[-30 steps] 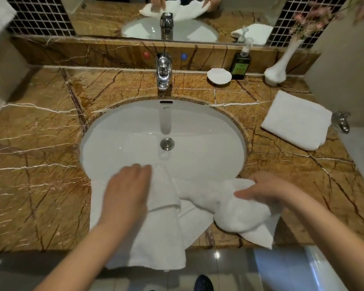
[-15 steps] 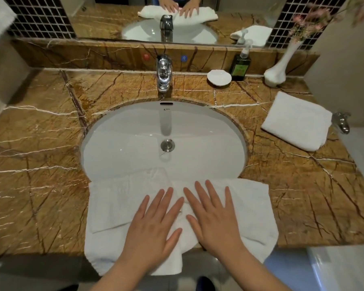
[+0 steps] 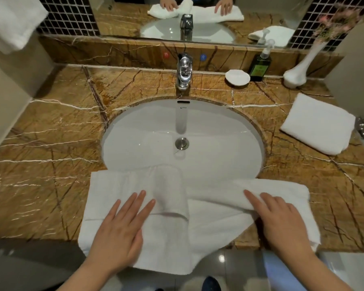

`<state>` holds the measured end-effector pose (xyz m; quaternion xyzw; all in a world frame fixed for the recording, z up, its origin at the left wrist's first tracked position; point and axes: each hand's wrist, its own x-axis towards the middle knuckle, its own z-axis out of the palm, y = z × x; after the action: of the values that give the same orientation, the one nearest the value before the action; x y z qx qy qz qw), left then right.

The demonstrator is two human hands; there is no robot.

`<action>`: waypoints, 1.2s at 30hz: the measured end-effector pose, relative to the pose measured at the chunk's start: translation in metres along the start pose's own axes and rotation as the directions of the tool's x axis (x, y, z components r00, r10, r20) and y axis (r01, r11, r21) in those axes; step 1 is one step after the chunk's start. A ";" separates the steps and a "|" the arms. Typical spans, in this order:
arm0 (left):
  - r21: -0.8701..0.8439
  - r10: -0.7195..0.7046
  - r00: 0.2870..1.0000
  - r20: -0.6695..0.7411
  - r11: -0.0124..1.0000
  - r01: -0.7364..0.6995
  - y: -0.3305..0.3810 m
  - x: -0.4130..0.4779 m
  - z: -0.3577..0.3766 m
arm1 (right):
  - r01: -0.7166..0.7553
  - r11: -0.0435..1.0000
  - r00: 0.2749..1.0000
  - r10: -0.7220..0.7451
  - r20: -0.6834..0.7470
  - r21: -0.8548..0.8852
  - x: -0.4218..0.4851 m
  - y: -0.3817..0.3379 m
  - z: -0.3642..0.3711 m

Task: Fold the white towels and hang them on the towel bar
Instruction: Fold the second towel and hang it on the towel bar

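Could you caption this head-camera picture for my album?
Both hands, left and right, press flat on a white towel spread across the oval white sink's front edge.

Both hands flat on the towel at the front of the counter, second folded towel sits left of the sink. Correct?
Not quite. The head view shows the folded towel right of the sink, not left. The rest holds: left hand and right hand lie flat on the towel at the counter front.

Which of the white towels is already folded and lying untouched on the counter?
The folded towel at the counter's right end, beside the vase. The other counter towel lies spread under both hands at the front edge.
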<state>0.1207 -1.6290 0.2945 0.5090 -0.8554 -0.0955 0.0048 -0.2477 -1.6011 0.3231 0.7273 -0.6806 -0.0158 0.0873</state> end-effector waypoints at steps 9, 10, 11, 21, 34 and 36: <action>-0.044 -0.095 0.995 0.007 0.995 0.095 -0.002 0.002 -0.011 | -0.226 0.963 0.973 0.215 0.085 0.148 0.010 0.009 -0.030; -0.056 -0.106 0.994 -0.013 0.993 0.105 0.001 0.006 -0.012 | -0.177 0.953 0.984 0.171 0.046 0.245 0.020 -0.014 -0.034; -0.067 -0.111 0.993 -0.033 0.992 0.108 0.004 0.011 -0.013 | -0.092 0.937 0.995 0.098 -0.002 0.336 0.030 -0.041 -0.037; -0.071 -0.129 0.991 -0.034 0.989 0.127 -0.010 0.018 -0.003 | 0.127 0.877 0.970 -0.206 0.125 0.464 0.043 -0.195 0.006; -0.013 -0.005 1.000 0.006 1.000 0.005 -0.067 0.024 -0.011 | 0.085 0.857 0.996 -0.086 -0.022 0.509 0.066 -0.203 0.000; 0.022 0.006 1.000 0.009 1.000 -0.006 -0.076 0.021 -0.011 | 0.074 0.844 0.997 -0.080 -0.011 0.532 0.069 -0.211 -0.001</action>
<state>0.1783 -1.6840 0.2902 0.5061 -0.8579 -0.0885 -0.0044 -0.0339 -1.6573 0.2998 0.7497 -0.6290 0.1654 -0.1218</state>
